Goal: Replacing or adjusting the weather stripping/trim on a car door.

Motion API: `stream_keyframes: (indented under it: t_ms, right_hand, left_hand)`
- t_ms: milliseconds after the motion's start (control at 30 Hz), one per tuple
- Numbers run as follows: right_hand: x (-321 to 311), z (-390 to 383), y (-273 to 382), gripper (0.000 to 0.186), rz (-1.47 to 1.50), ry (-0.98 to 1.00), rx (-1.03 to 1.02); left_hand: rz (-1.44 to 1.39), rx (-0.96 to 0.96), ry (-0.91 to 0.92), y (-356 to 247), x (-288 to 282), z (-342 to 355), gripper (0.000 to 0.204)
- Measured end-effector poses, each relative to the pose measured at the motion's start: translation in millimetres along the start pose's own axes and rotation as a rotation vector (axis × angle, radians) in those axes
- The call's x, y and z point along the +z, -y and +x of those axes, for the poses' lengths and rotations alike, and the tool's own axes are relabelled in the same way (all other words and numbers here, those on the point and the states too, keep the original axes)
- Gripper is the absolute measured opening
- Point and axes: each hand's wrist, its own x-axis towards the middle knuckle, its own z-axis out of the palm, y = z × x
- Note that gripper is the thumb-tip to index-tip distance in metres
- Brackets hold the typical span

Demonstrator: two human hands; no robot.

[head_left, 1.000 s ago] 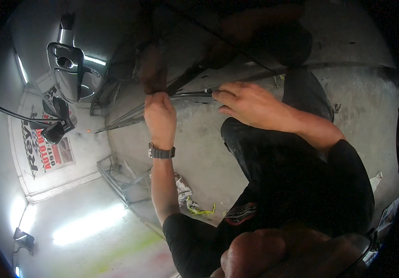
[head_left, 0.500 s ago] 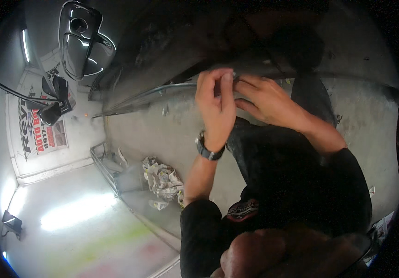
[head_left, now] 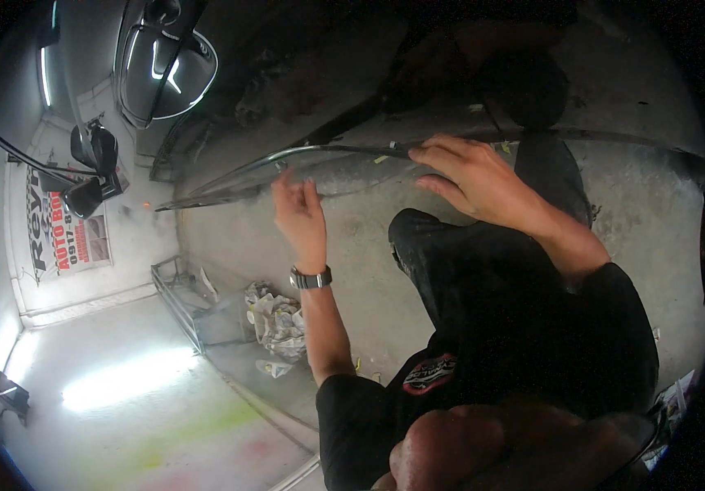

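Observation:
A glossy black car body panel [head_left: 328, 90] fills the upper middle, with a shiny curved lower edge [head_left: 320, 148]. My right hand [head_left: 479, 180] lies at this edge, fingers stretched out and touching it, thumb apart below. To the left, my left hand [head_left: 299, 221], with a watch [head_left: 311, 278] on its wrist, is raised just under the edge. Its fingers are loosely bent, thumb and forefinger apart, close to a small light clip-like piece [head_left: 280, 166]. A second small piece [head_left: 393, 145] sits on the edge beside my right fingertips.
Black side mirrors [head_left: 94, 159] hang at the left, with another glossy mirror housing [head_left: 160, 69] above. Crumpled newspaper [head_left: 277, 323] and a metal frame [head_left: 176, 303] lie on the concrete floor. A printed banner [head_left: 82, 237] covers the far wall. My bent knee [head_left: 410, 233] is below the panel.
My left hand has moved left and down, away from my right hand, along the panel edge. The right hand has stayed nearly in place. The view has shifted slightly.

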Motion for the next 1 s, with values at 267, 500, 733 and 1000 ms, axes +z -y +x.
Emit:
stream_keyframes:
  t_ms: [267, 500, 733, 1000]
  right_hand:
    - [-1.9, 1.6, -1.2, 0.024, -0.039, 0.008, -0.011]
    - [-18.8, 10.5, 2.3, 0.027, 0.002, 0.112, -0.037]
    - [-29.7, 40.1, -10.7, 0.029, 0.146, 0.355, -0.062]
    - [18.9, 58.3, -31.6, 0.054, 0.362, 0.395, 0.122]
  left_hand:
    - [0.532, 0.363, 0.264, -11.6, 1.9, 40.2, 0.032]
    - [0.454, 0.277, 0.406, -45.8, 11.4, 26.8, 0.035]
    - [0.169, 0.201, 0.402, -59.5, 72.5, -29.6, 0.039]
    - [0.152, 0.210, 0.354, -54.4, 70.2, -32.5, 0.034]
